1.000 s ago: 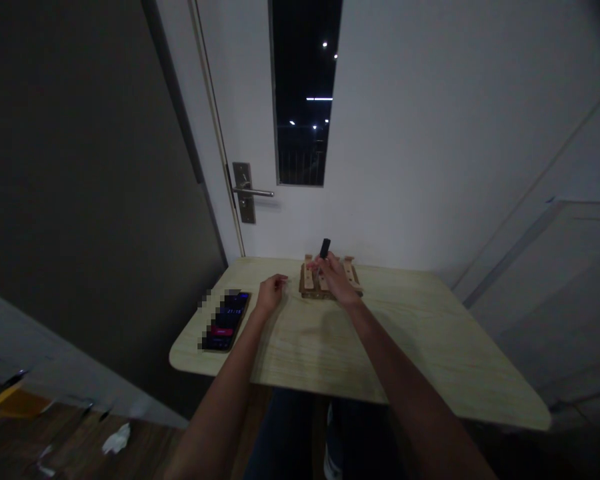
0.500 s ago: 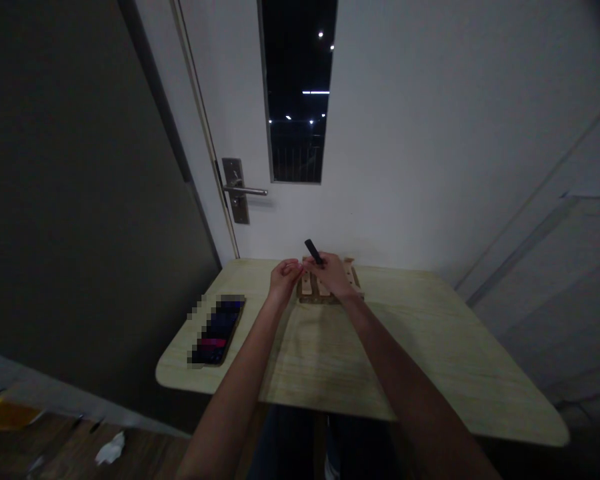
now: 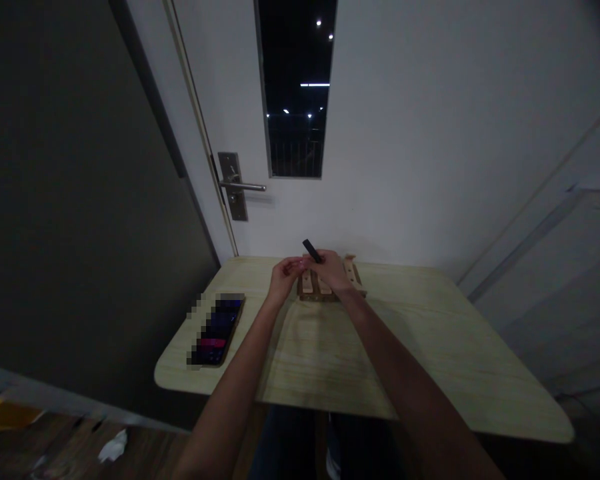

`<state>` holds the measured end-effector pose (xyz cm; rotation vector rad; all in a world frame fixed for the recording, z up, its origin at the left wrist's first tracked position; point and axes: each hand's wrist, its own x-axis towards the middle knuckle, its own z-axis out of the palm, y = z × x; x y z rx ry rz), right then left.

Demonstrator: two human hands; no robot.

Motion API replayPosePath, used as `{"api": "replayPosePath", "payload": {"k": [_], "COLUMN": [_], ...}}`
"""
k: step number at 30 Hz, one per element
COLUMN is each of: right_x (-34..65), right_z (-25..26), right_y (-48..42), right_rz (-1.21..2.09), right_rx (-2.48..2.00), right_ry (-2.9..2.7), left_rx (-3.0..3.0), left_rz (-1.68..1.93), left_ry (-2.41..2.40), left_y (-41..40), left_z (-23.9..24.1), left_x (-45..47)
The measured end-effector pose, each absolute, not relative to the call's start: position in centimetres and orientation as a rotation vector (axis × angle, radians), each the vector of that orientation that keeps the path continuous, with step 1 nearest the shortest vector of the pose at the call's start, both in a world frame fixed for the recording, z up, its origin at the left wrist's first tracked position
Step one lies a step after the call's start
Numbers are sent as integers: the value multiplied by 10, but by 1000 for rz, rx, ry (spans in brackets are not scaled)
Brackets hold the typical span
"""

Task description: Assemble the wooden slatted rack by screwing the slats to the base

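Note:
My right hand is closed round a small black stick-like object whose dark end points up and to the left. My left hand is raised beside it, its fingers curled and pinched close to the right hand's fingertips; what they hold, if anything, I cannot make out. Both hands hover over a small wooden slatted rack that lies at the far edge of a light wooden table.
A smartphone with a lit screen lies near the table's left edge. Behind the table stands a white door with a metal lever handle and a narrow dark glass panel. Crumpled paper lies on the floor.
My left hand rose from the table and moved right to meet the right hand. The black object tilted from upright to leaning left. The view shifted slightly.

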<state>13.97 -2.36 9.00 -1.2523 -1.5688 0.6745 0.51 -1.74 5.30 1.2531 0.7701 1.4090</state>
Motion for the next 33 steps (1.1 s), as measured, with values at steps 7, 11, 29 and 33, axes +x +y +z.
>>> {"api": "replayPosePath", "payload": {"k": [7,11,29,33], "right_x": [138,139,146,145], "right_z": [88,93,92,88], "right_y": [-24,-27,-25,-22], "right_rz": [666,657,413,446], "right_rx": [-1176,-1117,-1112,-1140], "right_ry": [-1557,-1442,-1642,-1670], "left_rx": [1574,1735,2069,2137], "left_rz": [1264,1239,907,875], "left_ry": [830,1023,1222,1234], "left_y": [-5,0,8,10], "left_z": [53,49,41,40], "left_x": [-3,-4,-5,-5]}}
